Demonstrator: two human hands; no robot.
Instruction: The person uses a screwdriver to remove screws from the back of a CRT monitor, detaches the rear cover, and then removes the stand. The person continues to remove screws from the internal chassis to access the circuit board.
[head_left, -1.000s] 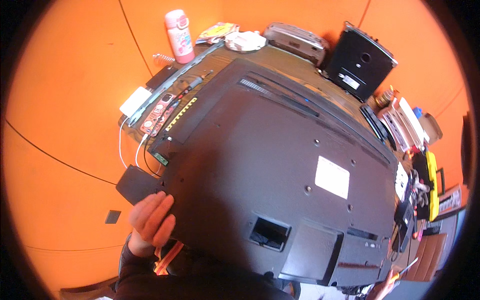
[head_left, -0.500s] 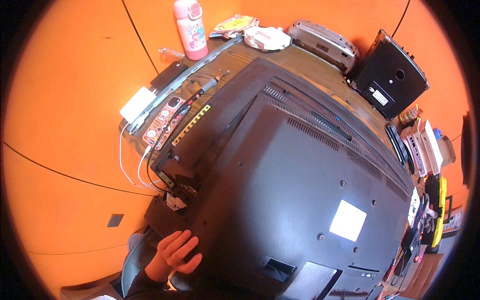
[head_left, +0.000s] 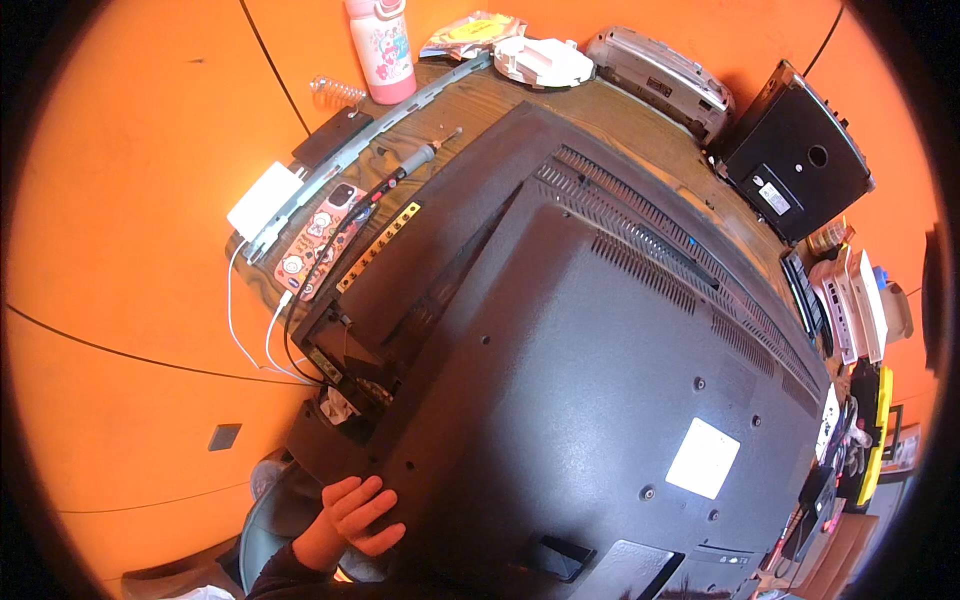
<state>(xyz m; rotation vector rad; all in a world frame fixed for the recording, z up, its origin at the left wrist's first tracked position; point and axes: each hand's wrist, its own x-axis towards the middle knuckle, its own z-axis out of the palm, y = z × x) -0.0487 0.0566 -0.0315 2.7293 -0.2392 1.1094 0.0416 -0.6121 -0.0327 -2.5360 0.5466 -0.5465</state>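
Observation:
A large black television back cover [head_left: 590, 330] slants over the flat television frame [head_left: 500, 150] on the wooden table. Along the left, a gap between them shows dark inner parts and wires. My left hand [head_left: 358, 515] grips the cover's near left edge, its fingers curled over the top face; the thumb is hidden. My right hand is out of the picture. Screw holes, vent slots and a white label [head_left: 703, 458] mark the cover.
On the left are a soldering iron [head_left: 405, 168], a phone in a pink case [head_left: 318, 240], a white adapter [head_left: 265, 203] with cables and a metal strip [head_left: 390, 115]. Behind stand a pink bottle [head_left: 385, 50], a silver device [head_left: 660, 80] and a black speaker box [head_left: 795, 155]. An orange wall encloses the table.
The view has shifted slightly. The back cover and my left hand on its edge sit a little lower in the picture, and the grip looks the same.

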